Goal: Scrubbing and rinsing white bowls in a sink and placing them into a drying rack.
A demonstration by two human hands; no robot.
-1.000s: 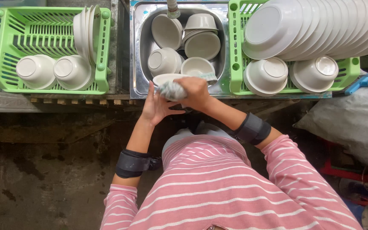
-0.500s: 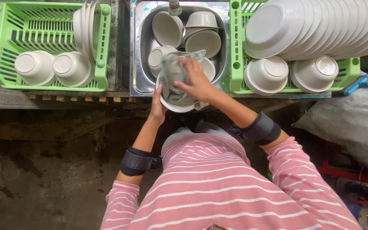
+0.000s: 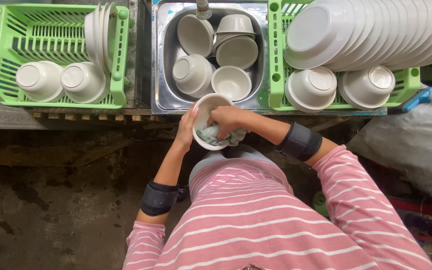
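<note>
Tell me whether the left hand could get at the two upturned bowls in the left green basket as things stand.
Probably not right away. The left hand is holding the white bowl that the right hand wipes with a cloth. The upturned bowls sit uncovered in the left basket, with nothing between.

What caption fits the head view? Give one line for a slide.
Left hand steadies a white bowl while the right hand presses a cloth inside it, at a sink of bowls.
</note>
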